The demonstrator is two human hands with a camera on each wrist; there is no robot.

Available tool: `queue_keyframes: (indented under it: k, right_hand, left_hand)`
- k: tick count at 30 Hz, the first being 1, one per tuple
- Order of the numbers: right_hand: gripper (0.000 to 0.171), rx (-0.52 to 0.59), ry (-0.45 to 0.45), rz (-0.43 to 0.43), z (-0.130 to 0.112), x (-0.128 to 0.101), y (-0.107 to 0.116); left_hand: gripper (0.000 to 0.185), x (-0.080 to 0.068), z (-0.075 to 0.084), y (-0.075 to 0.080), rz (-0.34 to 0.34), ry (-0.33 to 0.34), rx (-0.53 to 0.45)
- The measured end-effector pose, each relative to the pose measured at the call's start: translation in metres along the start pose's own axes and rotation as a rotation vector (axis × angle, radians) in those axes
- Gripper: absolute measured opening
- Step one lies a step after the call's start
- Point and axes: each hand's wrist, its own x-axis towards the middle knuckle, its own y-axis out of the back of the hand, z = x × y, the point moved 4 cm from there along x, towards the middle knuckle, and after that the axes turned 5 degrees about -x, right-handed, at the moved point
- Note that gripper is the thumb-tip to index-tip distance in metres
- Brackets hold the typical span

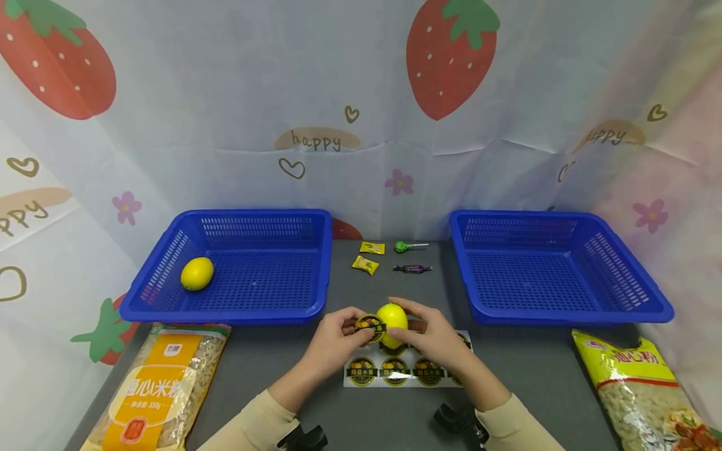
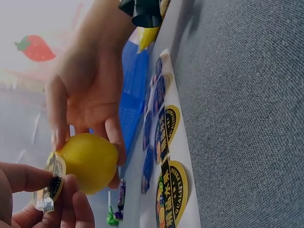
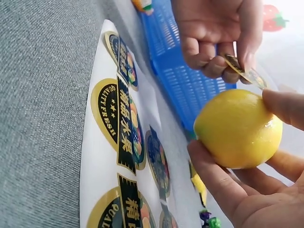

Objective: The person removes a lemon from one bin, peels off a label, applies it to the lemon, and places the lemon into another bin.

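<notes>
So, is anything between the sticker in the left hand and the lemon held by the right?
Nothing visible: the round yellow-black sticker pinched by the left hand sits right at the yellow lemon held by the right hand.

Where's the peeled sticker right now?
In the head view the sticker sits centre front, pinched in the left hand against the left side of the lemon that the right hand holds, just above the sticker sheet.
</notes>
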Motion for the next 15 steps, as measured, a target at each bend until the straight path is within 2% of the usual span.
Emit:
queue_keyframes:
  k: [11,15]
  right_hand:
    - [0.063,0.053,0.01,-0.04,-0.0024,-0.0003,-0.0035]
    - [0.061,0.04,0.015,-0.035,-0.004,0.0001,-0.0034]
  left_hand:
    - [0.02,-0.0006,0.0019,-0.0029,0.015,-0.027,0.0]
    - [0.02,-0.0012,0.0021,-0.003,0.028,-0.026,-0.013]
